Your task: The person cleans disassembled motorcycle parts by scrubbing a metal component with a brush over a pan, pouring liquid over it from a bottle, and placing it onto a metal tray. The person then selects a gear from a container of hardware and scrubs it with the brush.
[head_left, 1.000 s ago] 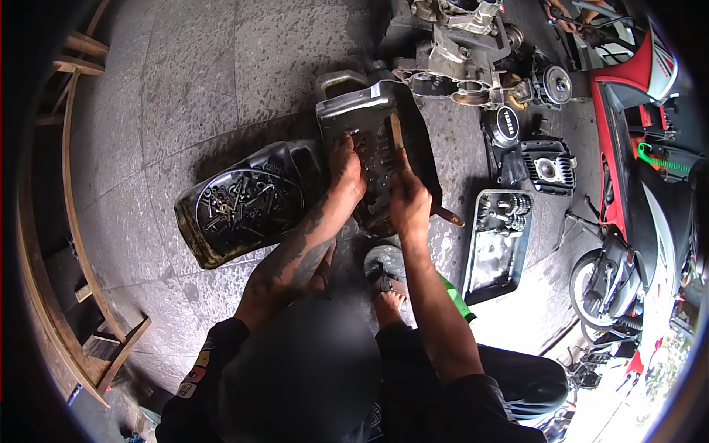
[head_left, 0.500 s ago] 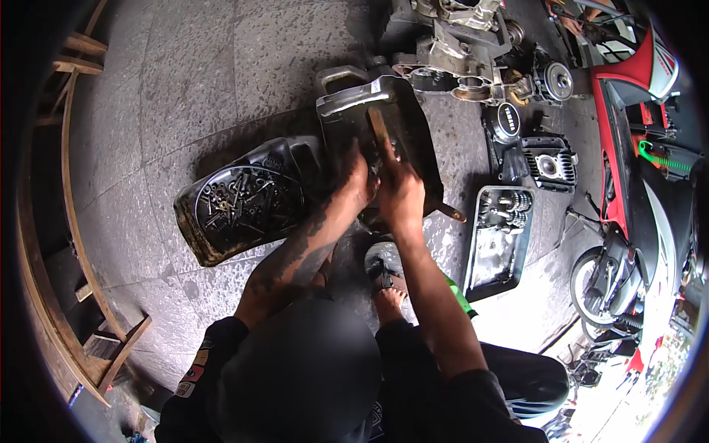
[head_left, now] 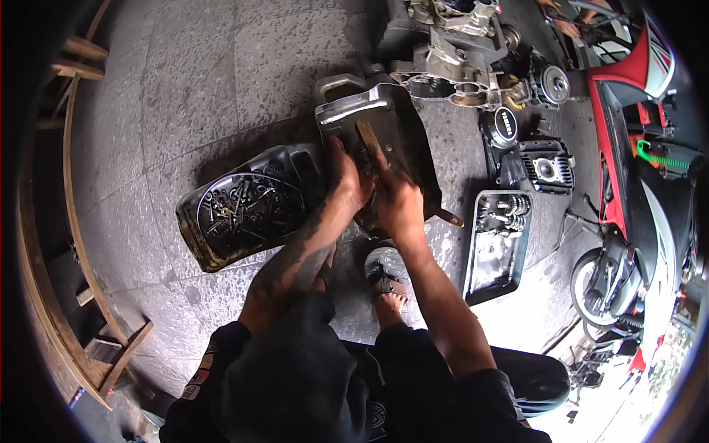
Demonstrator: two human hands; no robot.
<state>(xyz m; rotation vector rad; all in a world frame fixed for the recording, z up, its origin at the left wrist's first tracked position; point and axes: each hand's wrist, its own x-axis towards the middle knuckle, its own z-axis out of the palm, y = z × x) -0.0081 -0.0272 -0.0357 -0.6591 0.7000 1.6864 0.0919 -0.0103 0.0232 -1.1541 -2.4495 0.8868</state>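
A cut-open dark jerrycan pan [head_left: 405,122] lies on the floor under both hands. My right hand [head_left: 399,207] is closed around a flat wooden handle [head_left: 366,137], its bare end slanting up over the pan; the tool's other end is hidden. Close beside it, my left hand [head_left: 350,177] is bent over the pan's left side with the thumb raised. Whatever its fingers hold is too dark to make out. A second wooden handle [head_left: 449,218] sticks out past the pan's lower right corner.
Left of the pan, another cut container [head_left: 193,229] holds bolts and small parts [head_left: 240,207]. Engine cases [head_left: 450,74], a YAMAHA cover [head_left: 505,125], a finned cylinder part [head_left: 546,167] and a tray [head_left: 480,269] with gears [head_left: 515,210] lie right. A red motorbike [head_left: 602,148] stands beyond.
The wooden handle and my right hand have shifted slightly left and down. My left hand has moved a little left and its thumb shows more clearly.
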